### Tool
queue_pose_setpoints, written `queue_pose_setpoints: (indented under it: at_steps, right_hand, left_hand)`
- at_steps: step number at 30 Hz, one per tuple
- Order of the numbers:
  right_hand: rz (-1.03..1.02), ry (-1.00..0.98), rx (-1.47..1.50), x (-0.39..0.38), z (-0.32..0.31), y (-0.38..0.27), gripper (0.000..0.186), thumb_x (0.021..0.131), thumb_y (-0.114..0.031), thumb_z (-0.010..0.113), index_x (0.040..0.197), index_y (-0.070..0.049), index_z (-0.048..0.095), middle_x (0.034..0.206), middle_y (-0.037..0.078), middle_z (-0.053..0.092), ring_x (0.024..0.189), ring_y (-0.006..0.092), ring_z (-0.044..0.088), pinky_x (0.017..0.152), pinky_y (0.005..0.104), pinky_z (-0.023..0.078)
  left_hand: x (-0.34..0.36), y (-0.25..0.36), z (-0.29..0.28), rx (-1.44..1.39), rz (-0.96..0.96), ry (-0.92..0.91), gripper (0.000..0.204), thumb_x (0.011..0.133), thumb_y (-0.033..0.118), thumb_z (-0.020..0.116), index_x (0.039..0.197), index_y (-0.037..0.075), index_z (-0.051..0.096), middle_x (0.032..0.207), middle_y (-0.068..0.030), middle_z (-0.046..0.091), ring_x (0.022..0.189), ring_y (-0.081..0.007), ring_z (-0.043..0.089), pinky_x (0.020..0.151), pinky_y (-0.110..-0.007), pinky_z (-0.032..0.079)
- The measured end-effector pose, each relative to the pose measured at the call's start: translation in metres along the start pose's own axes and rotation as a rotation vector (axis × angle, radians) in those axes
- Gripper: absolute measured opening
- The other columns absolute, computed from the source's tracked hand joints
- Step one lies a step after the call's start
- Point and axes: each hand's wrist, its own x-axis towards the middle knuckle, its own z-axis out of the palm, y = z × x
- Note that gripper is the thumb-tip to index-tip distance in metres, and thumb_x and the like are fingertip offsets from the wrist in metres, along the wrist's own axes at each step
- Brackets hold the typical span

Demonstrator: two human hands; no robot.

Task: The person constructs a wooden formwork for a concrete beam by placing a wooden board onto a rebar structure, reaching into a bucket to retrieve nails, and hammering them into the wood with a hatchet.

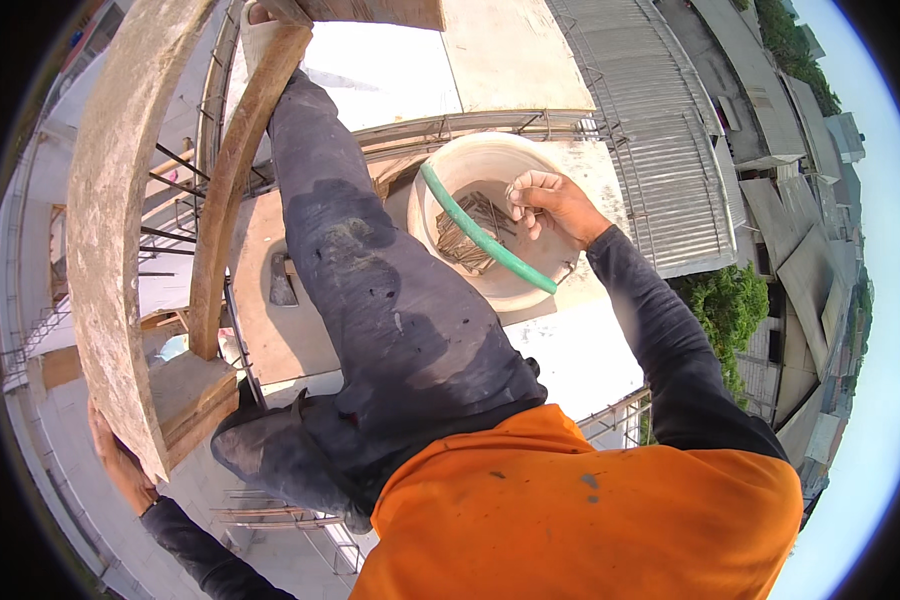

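High above corrugated metal roofs (660, 150) and a pale concrete slab, the scene looks straight down the person's body on a building site. Right-hand fingers (526, 200) are curled narrowly, pinching a few thin nails from the heap of nails (467, 240) inside a white plastic bucket (440, 170) with a green handle (485, 240); the right hand (550, 205) hovers over the bucket's mouth. Left-hand fingers wrap the lower end of a curved wooden form board (105, 220), the left hand (120, 465) gripping it beside a wooden block (190, 395), with the dark trouser leg (370, 280) between.
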Motion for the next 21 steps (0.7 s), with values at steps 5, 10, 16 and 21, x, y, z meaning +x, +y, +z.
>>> queue_pose_setpoints:
  at_steps: [5, 10, 16, 21]
  right_hand:
    - [-0.123, 0.193, -0.284, -0.003, 0.019, -0.011, 0.053, 0.103, -0.004, 0.066, 0.153, 0.001, 0.050, 0.096, 0.008, 0.075, 0.068, 0.0086, 0.068, 0.054, 0.0222, 0.060]
    - [-0.428, 0.173, -0.121, -0.035, 0.084, -0.105, 0.036, 0.102, -0.017, 0.072, 0.132, 0.001, 0.067, 0.106, 0.006, 0.070, 0.088, 0.0092, 0.065, 0.066, 0.0217, 0.054]
    - [-0.759, -0.444, -0.436, -0.058, 0.326, -0.208, 0.064, 0.092, -0.024, 0.080, 0.145, 0.007, 0.061, 0.120, 0.015, 0.072, 0.098, 0.0168, 0.068, 0.061, 0.0252, 0.061]
    - [-0.848, -0.696, -0.632, -0.056, 0.509, -0.218, 0.040, 0.103, -0.029, 0.073, 0.120, 0.006, 0.077, 0.101, 0.013, 0.075, 0.089, 0.0177, 0.070, 0.066, 0.0273, 0.061]
  left_hand:
    - [-0.008, 0.010, -0.010, -0.192, -0.018, -0.023, 0.057, 0.110, 0.029, 0.063, 0.154, -0.005, 0.050, 0.142, -0.0158, 0.067, 0.127, -0.0229, 0.068, 0.110, -0.041, 0.055]
    - [0.009, 0.029, 0.010, -0.167, -0.055, -0.014, 0.049, 0.105, 0.026, 0.072, 0.148, 0.002, 0.064, 0.122, -0.0090, 0.077, 0.101, -0.0142, 0.073, 0.096, -0.030, 0.059]
    - [-0.008, 0.003, -0.019, -0.066, 0.121, -0.068, 0.050, 0.105, 0.031, 0.069, 0.146, 0.002, 0.067, 0.130, -0.0115, 0.076, 0.116, -0.0198, 0.073, 0.110, -0.034, 0.054]
    - [0.008, -0.008, -0.019, -0.057, 0.178, -0.098, 0.046, 0.105, 0.028, 0.069, 0.142, 0.001, 0.070, 0.129, -0.0122, 0.076, 0.118, -0.0191, 0.071, 0.108, -0.033, 0.053]
